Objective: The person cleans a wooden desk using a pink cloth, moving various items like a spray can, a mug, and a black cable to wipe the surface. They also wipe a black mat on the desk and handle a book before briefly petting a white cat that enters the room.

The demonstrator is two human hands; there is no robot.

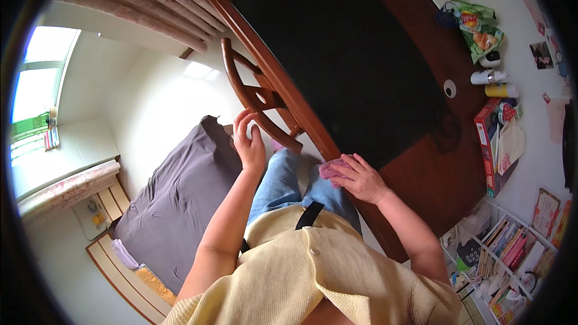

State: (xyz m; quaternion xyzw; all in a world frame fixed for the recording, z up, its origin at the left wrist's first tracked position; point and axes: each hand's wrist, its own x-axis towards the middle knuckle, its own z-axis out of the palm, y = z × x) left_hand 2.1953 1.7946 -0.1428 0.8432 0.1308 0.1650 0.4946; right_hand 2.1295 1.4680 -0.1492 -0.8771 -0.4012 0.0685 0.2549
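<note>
A crumpled pink cloth (330, 171) is in my right hand (362, 178), its fingers closed over it at the edge of a brown wooden desk (445, 189). My left hand (250, 144) is raised with curled fingers apart, holding nothing; it appears beside the curved back of a wooden chair (271, 128), and whether it touches the chair cannot be told. A large black desk mat (361, 63) covers much of the desktop.
Along the wall stand a green snack bag (479, 31), bottles (487, 76) and a red box (487, 144). A small white round object (449, 88) lies on the desk. A bed with a grey cover (180, 194) is at the left, a white book rack (510, 271) at lower right.
</note>
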